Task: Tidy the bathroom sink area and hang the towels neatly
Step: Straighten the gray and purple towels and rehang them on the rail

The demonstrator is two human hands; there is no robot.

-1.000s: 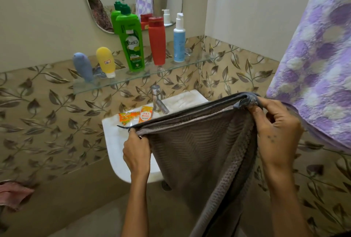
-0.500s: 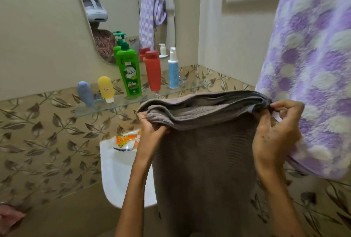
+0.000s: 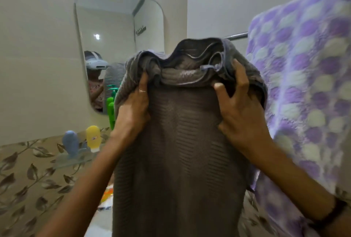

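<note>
You had lifted the grey towel (image 3: 176,141) well up from where it hung over the sink a second before, and your view had tilted up with it, so the towel rail (image 3: 236,36) on the far wall came into sight just behind the towel's bunched top edge. That suggested you were about to drape it over the rail, in the bare stretch left of the purple checked towel (image 3: 303,84) already hanging at the right.

Your left hand (image 3: 133,109) gripped the top left corner, fingers curled into the gathered folds with the thumb on the near face. Your right hand (image 3: 241,111) gripped the top right corner, thumb pressed on the near side and fingers wrapped behind. The towel's top edge stood bunched between and above your fingers; the rest hung straight down between your forearms, hiding most of the sink. The top did not yet look laid over the rail.
</note>
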